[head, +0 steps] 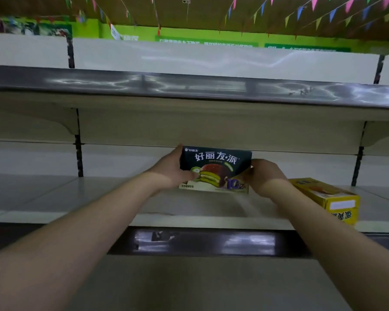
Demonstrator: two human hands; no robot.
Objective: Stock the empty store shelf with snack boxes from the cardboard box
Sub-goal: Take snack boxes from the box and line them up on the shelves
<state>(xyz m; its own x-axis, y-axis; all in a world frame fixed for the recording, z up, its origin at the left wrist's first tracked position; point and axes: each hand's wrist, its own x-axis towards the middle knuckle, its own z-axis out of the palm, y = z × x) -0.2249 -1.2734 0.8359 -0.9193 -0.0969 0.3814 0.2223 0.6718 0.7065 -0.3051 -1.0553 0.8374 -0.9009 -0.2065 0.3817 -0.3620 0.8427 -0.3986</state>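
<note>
Holding dark snack box (215,169) upright on shelf (54,198): left grip (171,171), right grip (264,176) clasp its ends.

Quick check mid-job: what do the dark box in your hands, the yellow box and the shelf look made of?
Dark snack box: apparently printed paperboard with a slight sheen, flat faces and crisp edges. Yellow box: likely the same printed carton, with folded corners. Shelf: looks like painted sheet metal, off-white, smooth and faintly reflective, though laminate cannot be ruled out.
</note>
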